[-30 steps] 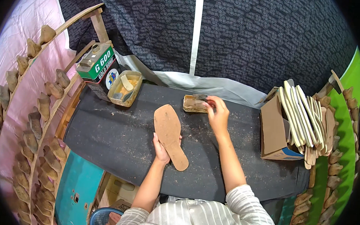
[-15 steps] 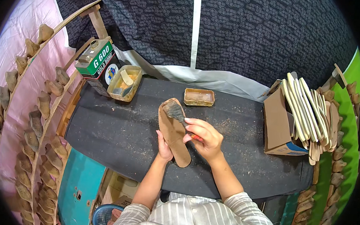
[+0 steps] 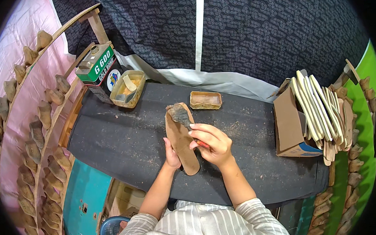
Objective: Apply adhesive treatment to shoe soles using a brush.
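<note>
My left hand (image 3: 172, 154) grips a brown shoe insole (image 3: 182, 147) by its left edge and holds it tilted above the dark cloth. In my right hand (image 3: 214, 144) is a brush (image 3: 180, 116) with dark, matted bristles and a red handle, most of which the fingers hide. Its bristles lie on the wide upper end of the insole. Beyond the insole stands a small rectangular tub (image 3: 205, 100) with amber residue on its walls.
A green and black metal can (image 3: 97, 72) stands at the back left beside a tub (image 3: 129, 89) holding tools. At the right, a cardboard box (image 3: 290, 123) is packed with cream-edged soles (image 3: 313, 111). Racks of wooden shoe lasts (image 3: 37, 131) flank the cloth-covered table (image 3: 123, 144).
The brush bristles have shifted slightly left across the insole's upper end, to its left edge. My left hand keeps its hold on the insole. The whole view has shifted a little.
</note>
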`<action>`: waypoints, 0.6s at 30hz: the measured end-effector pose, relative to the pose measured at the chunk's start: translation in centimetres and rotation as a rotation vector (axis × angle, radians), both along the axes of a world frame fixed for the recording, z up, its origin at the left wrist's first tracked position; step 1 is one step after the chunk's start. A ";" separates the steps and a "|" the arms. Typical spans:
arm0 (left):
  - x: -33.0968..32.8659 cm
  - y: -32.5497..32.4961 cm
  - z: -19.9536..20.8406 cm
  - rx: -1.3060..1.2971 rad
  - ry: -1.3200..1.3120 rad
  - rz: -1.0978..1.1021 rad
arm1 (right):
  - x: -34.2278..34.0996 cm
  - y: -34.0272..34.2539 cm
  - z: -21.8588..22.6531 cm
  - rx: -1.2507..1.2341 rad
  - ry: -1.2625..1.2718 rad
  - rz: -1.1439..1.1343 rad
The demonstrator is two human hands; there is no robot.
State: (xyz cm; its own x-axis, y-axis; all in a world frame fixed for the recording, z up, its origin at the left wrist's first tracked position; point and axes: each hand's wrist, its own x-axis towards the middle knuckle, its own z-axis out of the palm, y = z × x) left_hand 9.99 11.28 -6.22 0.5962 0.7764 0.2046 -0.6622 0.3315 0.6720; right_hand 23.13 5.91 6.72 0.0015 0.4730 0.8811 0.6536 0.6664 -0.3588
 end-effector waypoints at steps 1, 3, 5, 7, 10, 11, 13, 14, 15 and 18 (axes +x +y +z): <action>0.1 -0.1 0.1 0.001 0.001 0.000 | -0.1 0.2 -0.3 -0.012 -0.011 0.030; 0.2 -0.1 0.3 -0.049 0.025 0.082 | -0.1 0.1 -0.2 -0.017 -0.032 0.069; 0.0 0.2 0.0 -0.038 -0.001 0.052 | 0.3 -0.2 0.1 -0.036 -0.068 0.159; 0.0 0.2 0.2 -0.023 0.015 0.046 | 0.5 -0.3 0.3 -0.025 -0.016 0.174; 0.3 -0.3 0.9 -0.063 0.017 0.091 | 0.4 -0.2 0.4 0.012 0.049 0.141; 0.3 -0.2 0.9 -0.064 0.019 0.089 | 0.4 0.0 0.3 0.016 0.016 0.124; 0.2 -0.3 1.0 -0.058 0.076 0.102 | 0.5 0.1 0.1 -0.012 -0.012 0.117; 0.2 -0.3 1.1 -0.059 0.078 0.102 | 0.6 0.1 0.1 -0.014 -0.010 0.117; 0.3 -0.3 1.2 -0.071 0.056 0.066 | 0.8 0.1 0.1 -0.017 -0.020 0.014; -0.4 0.9 -0.9 0.056 -0.038 -0.041 | 0.8 0.4 -0.1 -0.077 0.121 -0.155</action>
State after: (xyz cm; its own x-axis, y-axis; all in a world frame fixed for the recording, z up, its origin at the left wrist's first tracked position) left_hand 9.62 12.15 -7.08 0.6179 0.7384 0.2701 -0.6744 0.3211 0.6649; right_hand 23.97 6.33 6.58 0.1832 0.5248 0.8313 0.6950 0.5289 -0.4871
